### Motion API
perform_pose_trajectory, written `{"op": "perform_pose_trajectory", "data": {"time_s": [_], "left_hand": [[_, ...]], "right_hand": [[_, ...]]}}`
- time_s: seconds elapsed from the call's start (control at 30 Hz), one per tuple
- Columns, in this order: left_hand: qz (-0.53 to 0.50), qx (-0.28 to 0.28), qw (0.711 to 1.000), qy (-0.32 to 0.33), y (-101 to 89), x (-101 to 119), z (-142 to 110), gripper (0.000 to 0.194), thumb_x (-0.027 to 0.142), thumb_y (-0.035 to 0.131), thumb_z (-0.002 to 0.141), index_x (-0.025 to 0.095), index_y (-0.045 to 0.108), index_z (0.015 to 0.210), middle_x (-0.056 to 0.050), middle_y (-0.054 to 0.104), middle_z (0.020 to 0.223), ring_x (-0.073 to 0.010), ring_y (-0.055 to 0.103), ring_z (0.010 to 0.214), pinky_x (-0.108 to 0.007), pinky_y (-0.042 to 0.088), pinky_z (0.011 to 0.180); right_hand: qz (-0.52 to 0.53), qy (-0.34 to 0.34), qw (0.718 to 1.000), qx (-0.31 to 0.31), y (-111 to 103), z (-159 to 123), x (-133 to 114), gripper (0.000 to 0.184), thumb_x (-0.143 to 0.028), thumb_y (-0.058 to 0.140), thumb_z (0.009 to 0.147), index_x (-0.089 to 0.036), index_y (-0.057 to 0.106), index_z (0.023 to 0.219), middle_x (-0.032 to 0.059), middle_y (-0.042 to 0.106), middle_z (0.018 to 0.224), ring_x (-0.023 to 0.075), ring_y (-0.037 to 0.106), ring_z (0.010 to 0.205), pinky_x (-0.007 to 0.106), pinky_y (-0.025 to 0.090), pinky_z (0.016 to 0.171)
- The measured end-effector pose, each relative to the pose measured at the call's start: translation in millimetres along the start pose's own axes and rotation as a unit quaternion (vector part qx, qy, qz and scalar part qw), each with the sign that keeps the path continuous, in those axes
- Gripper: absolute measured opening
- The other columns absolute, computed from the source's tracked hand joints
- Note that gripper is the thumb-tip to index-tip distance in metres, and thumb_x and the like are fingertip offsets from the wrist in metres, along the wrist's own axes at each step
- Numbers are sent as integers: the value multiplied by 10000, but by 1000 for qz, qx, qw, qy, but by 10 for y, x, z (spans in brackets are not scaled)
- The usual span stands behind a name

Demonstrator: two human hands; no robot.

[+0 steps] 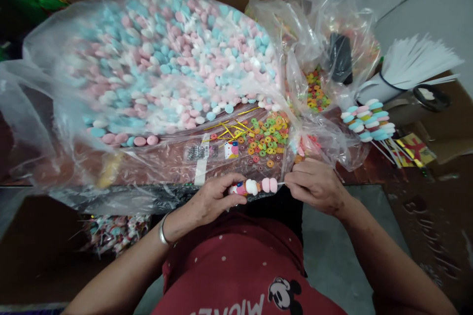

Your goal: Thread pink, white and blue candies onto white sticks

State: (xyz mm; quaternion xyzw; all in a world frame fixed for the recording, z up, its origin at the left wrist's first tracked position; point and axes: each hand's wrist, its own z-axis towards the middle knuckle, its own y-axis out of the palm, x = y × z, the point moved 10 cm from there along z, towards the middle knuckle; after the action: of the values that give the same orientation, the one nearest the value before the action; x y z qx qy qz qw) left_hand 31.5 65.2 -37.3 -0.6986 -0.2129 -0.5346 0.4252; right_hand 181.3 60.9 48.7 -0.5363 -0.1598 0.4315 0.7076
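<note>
The loaded stick (252, 186) lay level between the two hands, close to the person's body, beside the near edge of the bench (364, 173). The left hand (216, 196) had its thumb and fingers (235, 200) pinched around the end with the printed piece (239, 188), while the right hand (316, 186) was closed on the bare white shaft (281, 183) at the other end. Between them sat the puffy white piece (252, 186) and the pink pieces (269, 185)

It looked a light thing, no strain on either wrist. The sweets seemed soft and likely to dent under a hard squeeze, and might have slid or turned on the shaft if pulled along it; their faces looked dry rather than slick. The shaft seemed thin and straight, stiff enough to steer the whole by, though it could probably bend if levered sideways. The safest hold appeared to be the bare shaft, right beside the pink pieces, with only a loose, steadying touch at the printed end, where pressure could have creased or shifted that piece
</note>
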Motion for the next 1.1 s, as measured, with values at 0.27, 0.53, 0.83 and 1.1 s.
{"op": "perform_pose_trajectory", "data": {"time_s": [0.27,0.53,0.83,1.1], "left_hand": [[-19,-51,998,-17,132,-21,-48,312,378,635,870,159,627,1092,-34,665,850,-140,556,719,-241,417,667],[-280,-70,945,-156,446,-154,-76,297,325,753,737,142,635,941,-10,657,797,-87,513,616,-203,415,579],[-410,-35,892,-185,802,-195,-147,481,288,804,694,160,532,1069,-22,670,820,-75,549,544,-183,415,476],[-434,-23,887,-155,661,-86,-99,558,348,767,756,189,453,1189,-10,629,879,-107,622,648,-225,489,584]], "right_hand": [[-11,-48,999,-9,-12,69,-50,263,-162,485,921,-178,620,696,-14,556,601,113,456,593,279,310,615],[-24,-103,994,-32,17,206,-164,296,-175,463,930,-181,598,666,-9,550,615,125,435,622,300,290,632],[71,-134,987,-47,378,201,-194,303,-180,457,916,-186,574,637,-32,483,583,123,388,626,287,284,654],[124,-141,981,-49,455,213,-315,316,-166,460,898,-187,549,595,-40,452,548,115,370,591,282,287,643]]}}
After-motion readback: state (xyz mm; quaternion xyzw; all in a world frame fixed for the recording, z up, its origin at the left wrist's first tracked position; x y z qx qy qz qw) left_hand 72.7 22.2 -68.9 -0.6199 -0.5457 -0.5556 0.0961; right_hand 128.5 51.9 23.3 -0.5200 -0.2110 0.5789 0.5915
